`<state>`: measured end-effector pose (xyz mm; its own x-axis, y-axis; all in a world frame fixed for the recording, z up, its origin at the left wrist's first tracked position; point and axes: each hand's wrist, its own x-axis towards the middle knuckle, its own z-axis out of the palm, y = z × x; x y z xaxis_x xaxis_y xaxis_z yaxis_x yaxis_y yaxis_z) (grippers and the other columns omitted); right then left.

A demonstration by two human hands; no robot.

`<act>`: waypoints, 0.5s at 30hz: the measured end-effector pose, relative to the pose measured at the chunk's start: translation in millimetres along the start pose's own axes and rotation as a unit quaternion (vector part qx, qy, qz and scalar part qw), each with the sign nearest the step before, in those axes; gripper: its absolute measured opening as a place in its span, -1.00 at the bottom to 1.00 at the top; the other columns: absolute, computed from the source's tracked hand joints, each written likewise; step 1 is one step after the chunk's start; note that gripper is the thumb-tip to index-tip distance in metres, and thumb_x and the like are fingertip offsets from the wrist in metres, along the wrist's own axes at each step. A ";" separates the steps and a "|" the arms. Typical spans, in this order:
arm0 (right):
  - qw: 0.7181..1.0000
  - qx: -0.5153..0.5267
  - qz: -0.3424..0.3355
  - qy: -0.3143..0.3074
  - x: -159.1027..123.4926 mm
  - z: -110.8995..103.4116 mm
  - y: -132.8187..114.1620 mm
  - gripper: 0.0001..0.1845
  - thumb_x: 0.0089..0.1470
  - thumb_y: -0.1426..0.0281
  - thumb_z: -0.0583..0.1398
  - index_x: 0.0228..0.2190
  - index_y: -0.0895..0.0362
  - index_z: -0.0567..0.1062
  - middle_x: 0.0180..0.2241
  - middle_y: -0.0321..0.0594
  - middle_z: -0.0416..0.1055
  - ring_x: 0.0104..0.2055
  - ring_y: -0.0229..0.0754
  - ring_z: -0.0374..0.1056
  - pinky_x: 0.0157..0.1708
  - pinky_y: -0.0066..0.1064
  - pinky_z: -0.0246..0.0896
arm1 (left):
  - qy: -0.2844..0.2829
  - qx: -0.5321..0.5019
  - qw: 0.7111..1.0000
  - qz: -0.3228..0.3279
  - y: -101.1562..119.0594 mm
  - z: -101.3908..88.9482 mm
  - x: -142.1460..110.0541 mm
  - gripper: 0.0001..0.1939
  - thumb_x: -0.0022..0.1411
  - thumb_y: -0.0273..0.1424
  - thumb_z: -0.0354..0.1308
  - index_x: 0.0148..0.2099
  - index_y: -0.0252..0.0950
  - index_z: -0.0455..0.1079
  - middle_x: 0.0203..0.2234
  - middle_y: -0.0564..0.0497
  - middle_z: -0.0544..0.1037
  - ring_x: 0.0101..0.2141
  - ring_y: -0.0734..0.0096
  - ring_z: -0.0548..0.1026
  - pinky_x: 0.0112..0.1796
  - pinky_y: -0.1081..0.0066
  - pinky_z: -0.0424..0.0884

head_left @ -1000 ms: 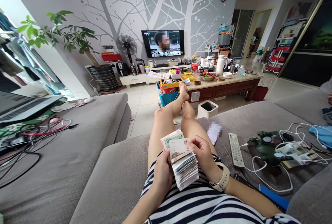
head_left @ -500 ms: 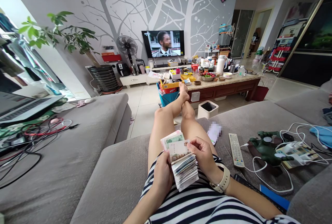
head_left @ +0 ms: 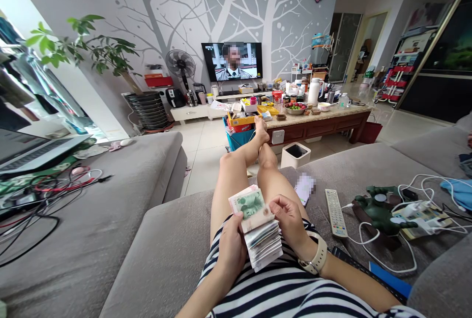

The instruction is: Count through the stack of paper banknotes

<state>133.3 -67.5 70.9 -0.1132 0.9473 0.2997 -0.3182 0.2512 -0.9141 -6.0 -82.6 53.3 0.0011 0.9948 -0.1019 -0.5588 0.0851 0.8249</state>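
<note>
A stack of banknotes (head_left: 262,246) lies over my lap, many of the notes folded down toward me in layers. My left hand (head_left: 232,242) is closed on its left edge, thumb on top. At the upper end a green banknote (head_left: 250,202) lies face up, with pinkish note edges behind it. My right hand (head_left: 289,219), a cream watch on its wrist, pinches the right edge of a bending brownish banknote (head_left: 257,220) between thumb and forefinger. The lower part of the stack rests near the striped cloth (head_left: 254,293) on my lap.
On the grey sofa to my right lie a remote control (head_left: 336,213), a phone (head_left: 304,187), a dark green figure (head_left: 379,210) and a power strip (head_left: 427,219) with white cables. Tangled cables (head_left: 44,200) and a laptop (head_left: 40,153) are on the left. Ahead stands a crowded coffee table (head_left: 317,124).
The brownish note has been bent down toward me, so more of the green note behind it shows. My right hand has shifted slightly; my left hand stays put.
</note>
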 end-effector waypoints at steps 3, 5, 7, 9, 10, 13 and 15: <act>1.000 -0.001 -0.001 -0.012 -0.6 0.1 -0.6 -0.71 0.15 0.25 0.12 -0.51 0.17 0.42 -0.66 -0.36 0.30 -0.63 -0.36 0.08 -0.57 -0.48 -0.02 | 0.063 -0.022 0.998 -0.006 -0.9 1.5 0.1 -0.83 0.13 -0.26 0.08 -0.39 -0.21 0.42 -0.06 0.18 0.52 0.15 -0.10 0.22 -0.12 0.03 0.46; 1.000 -0.009 0.005 -0.004 0.4 0.3 -0.1 -0.73 0.10 0.26 0.17 -0.53 0.16 0.40 -0.67 -0.38 0.28 -0.62 -0.35 0.09 -0.56 -0.48 -0.02 | 0.075 -0.029 0.997 -0.012 0.3 3.5 -0.8 -0.86 0.12 -0.31 0.09 -0.39 -0.22 0.44 -0.04 0.21 0.51 0.15 -0.11 0.20 -0.12 0.03 0.45; 1.000 -0.016 0.012 0.016 2.3 0.3 1.1 -0.74 0.03 0.27 0.24 -0.55 0.15 0.36 -0.65 -0.40 0.24 -0.59 -0.35 0.09 -0.55 -0.49 -0.01 | 0.078 -0.030 0.996 -0.016 2.6 5.3 -2.4 -0.89 0.10 -0.33 0.11 -0.38 -0.21 0.45 -0.04 0.23 0.51 0.15 -0.12 0.19 -0.12 0.02 0.46; 0.999 -0.017 0.018 0.037 4.5 0.0 2.6 -0.74 -0.03 0.28 0.28 -0.54 0.15 0.33 -0.61 -0.41 0.22 -0.57 -0.35 0.09 -0.54 -0.50 0.00 | 0.072 -0.025 0.997 -0.020 5.0 6.5 -4.4 -0.91 0.09 -0.34 0.14 -0.36 -0.20 0.46 -0.04 0.25 0.50 0.16 -0.11 0.19 -0.10 0.01 0.46; 0.999 -0.018 0.021 0.043 5.4 -0.2 3.4 -0.74 -0.05 0.29 0.29 -0.53 0.15 0.33 -0.60 -0.41 0.22 -0.55 -0.35 0.09 -0.53 -0.50 0.01 | 0.066 -0.022 0.997 -0.022 5.9 6.8 -5.4 -0.92 0.08 -0.33 0.16 -0.36 -0.19 0.46 -0.04 0.25 0.51 0.15 -0.11 0.19 -0.09 0.01 0.46; 0.998 -0.024 0.027 0.049 7.2 -0.6 5.1 -0.75 -0.05 0.28 0.28 -0.50 0.14 0.33 -0.57 -0.41 0.21 -0.53 -0.34 0.10 -0.52 -0.49 0.03 | 0.048 -0.017 0.998 -0.026 7.0 7.1 -7.4 -0.89 0.04 -0.32 0.22 -0.32 -0.17 0.46 -0.08 0.22 0.53 0.15 -0.11 0.21 -0.06 0.00 0.46; 0.998 -0.033 0.028 0.046 7.4 -0.7 5.8 -0.75 -0.01 0.26 0.24 -0.52 0.15 0.33 -0.58 -0.40 0.20 -0.53 -0.33 0.08 -0.53 -0.49 0.02 | 0.038 -0.012 0.999 -0.020 6.7 7.1 -7.7 -0.87 0.03 -0.30 0.24 -0.31 -0.17 0.46 -0.11 0.18 0.56 0.14 -0.11 0.23 -0.03 0.00 0.46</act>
<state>131.2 -58.8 67.6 -0.0402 0.9737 0.2241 -0.2507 0.2073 -0.9456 -3.9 -89.3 63.6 -0.0390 0.9835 -0.1767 -0.5800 0.1217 0.8054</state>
